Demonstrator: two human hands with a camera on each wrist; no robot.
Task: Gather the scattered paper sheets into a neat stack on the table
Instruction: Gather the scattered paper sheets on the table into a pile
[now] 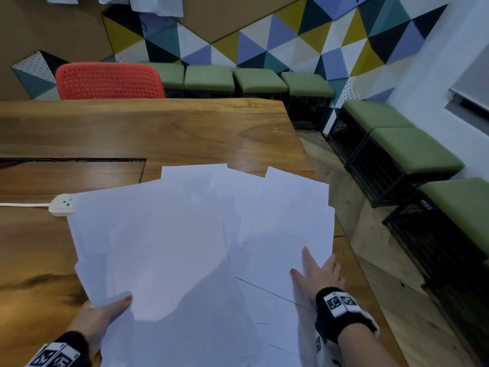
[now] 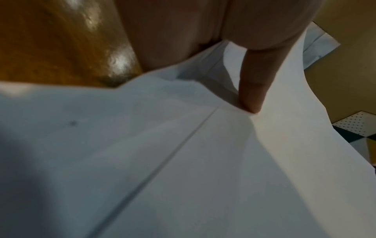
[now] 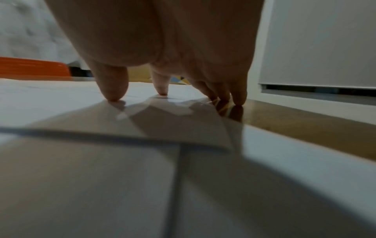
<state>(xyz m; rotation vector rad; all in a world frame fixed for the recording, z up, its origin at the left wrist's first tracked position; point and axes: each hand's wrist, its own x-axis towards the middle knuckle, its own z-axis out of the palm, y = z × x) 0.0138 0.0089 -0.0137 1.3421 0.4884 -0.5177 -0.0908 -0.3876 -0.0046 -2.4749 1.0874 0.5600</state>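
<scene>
Several white paper sheets (image 1: 185, 234) lie fanned and overlapping on the wooden table (image 1: 158, 133). My left hand (image 1: 105, 311) pinches the near left corner of a raised bunch of sheets, thumb on top, the other fingers hidden beneath. In the left wrist view the thumb (image 2: 252, 90) presses into the lifted paper (image 2: 183, 161). My right hand (image 1: 315, 268) lies flat on the sheets at the right, fingers straight and spread. In the right wrist view its fingertips (image 3: 114, 95) touch the paper (image 3: 101, 177), the outer ones on the bare table by the sheet's edge.
A white power strip (image 1: 62, 205) with its cord lies at the left, partly under the paper. A dark slot (image 1: 71, 160) cuts into the tabletop. A red chair (image 1: 108, 80) stands behind the table. Green stools (image 1: 412, 152) line the wall; the table's right edge (image 1: 352, 250) runs beside my right hand.
</scene>
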